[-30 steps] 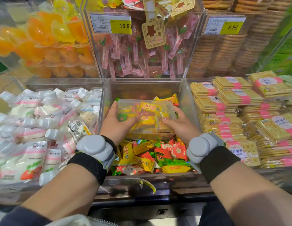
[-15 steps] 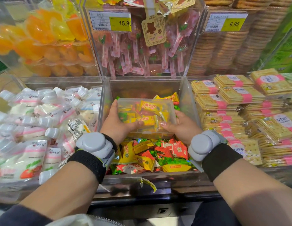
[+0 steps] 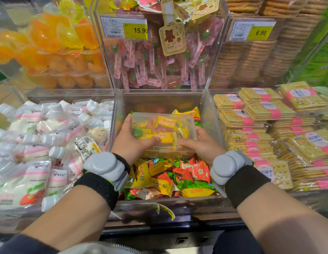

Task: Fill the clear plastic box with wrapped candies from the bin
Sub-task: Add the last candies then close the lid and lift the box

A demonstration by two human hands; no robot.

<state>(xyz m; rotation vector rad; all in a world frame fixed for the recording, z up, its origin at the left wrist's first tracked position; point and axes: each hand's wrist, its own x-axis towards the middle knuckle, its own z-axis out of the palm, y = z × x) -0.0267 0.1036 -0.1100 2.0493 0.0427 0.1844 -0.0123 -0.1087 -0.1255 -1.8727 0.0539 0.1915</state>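
Clear plastic box point(image 3: 165, 132), packed with wrapped candies point(image 3: 168, 123), is hovering over the bin point(image 3: 210, 110) as left hand point(image 3: 130, 142) and right hand point(image 3: 205, 143) are gripping its sides, thumbs newly slid onto its top, so filling looks finished.

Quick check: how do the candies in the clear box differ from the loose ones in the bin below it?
The boxed candies are mostly yellow-wrapped; the loose candies mix red, green and yellow. The boxed candies sit packed inside the clear box, which the left hand and right hand grip over the bin; the loose candies lie scattered in the bin. Both sets are sealed in printed wrappers.
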